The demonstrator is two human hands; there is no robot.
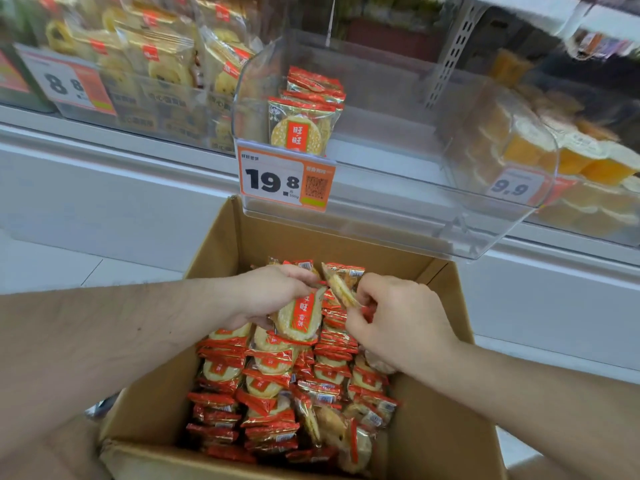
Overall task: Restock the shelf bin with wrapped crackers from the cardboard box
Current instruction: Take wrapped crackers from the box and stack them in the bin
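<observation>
Both hands are over the cardboard box point(221, 258), left hand point(273, 292) gripping a wrapped cracker point(302, 317), right hand point(398, 313) pinching another packet point(341, 289), gathering stock that next needs lifting to the near-empty clear shelf bin point(398, 209) above.

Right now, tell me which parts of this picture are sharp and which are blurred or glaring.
Head view: the price tag, the cardboard box and both hands, left hand and right hand, read sharp; the upper right shelf is smeared by motion blur; the clear bin catches pale glare; straight edges bow from the wide lens.
</observation>
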